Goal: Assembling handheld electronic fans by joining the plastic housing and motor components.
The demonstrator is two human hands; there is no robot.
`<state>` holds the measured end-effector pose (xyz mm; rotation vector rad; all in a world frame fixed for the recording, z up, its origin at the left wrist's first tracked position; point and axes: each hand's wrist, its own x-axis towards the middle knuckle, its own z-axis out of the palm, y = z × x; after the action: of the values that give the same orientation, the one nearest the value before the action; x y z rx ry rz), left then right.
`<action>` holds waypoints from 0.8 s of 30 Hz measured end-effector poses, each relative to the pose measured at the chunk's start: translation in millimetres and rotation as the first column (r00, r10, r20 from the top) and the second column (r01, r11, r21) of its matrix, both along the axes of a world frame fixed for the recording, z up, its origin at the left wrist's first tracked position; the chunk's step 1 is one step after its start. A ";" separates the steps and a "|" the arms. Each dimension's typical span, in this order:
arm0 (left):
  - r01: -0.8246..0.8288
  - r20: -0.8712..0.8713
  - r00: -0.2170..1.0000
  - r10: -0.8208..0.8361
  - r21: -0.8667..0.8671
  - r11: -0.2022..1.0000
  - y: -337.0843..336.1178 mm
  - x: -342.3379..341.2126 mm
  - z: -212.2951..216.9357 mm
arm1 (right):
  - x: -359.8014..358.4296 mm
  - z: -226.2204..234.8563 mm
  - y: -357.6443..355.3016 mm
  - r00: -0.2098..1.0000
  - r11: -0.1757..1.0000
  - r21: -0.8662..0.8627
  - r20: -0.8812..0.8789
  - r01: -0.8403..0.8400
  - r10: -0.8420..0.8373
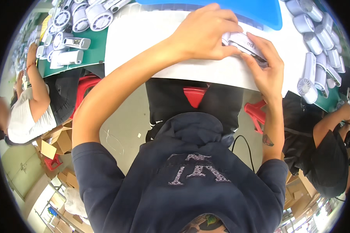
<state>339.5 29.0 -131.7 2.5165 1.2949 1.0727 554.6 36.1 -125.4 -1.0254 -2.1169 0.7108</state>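
Over the white work surface (140,37), both hands hold one elongated pale grey plastic housing (245,41) with dark lettering on its side. My left hand (208,33) grips its left end, fingers over the top and thumb along the near edge. My right hand (269,64) pinches the right end between thumb and fingers. A darker part shows along the housing's near edge; what it is, I cannot tell. The housing is tilted, its right end lower in the picture. Fingers cover part of both ends.
A blue tray (256,11) lies just beyond my hands. Similar grey housings and round vented units (101,17) are piled on the green table at left, with more grey units (315,42) at right. Co-workers sit on both sides. A red stool (254,114) stands below the table edge.
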 end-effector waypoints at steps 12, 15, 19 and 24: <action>-0.330 0.350 0.868 0.353 -0.125 0.935 -81.9 -83.9 42.9 | -30.2 19.6 13.3 0.953 0.972 -0.174 -0.284 -0.160 0.106; -0.437 0.744 0.502 0.440 -0.221 0.872 -113.6 -98.4 26.8 | -84.5 24.0 8.9 0.966 0.966 -0.035 0.029 -0.257 0.259; -0.325 0.884 0.384 0.268 -0.142 0.935 -124.6 -91.7 24.8 | -129.1 7.4 19.7 0.937 0.947 0.190 0.289 -0.259 0.198; -0.211 0.936 0.290 0.201 -0.143 0.967 -120.8 -68.9 20.1 | -145.7 1.0 15.6 0.908 0.962 0.152 0.390 -0.228 0.153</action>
<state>270.6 -91.8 -111.6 1.1084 1.1316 2.1185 408.8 51.8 -124.5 -0.9074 -2.5893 0.4048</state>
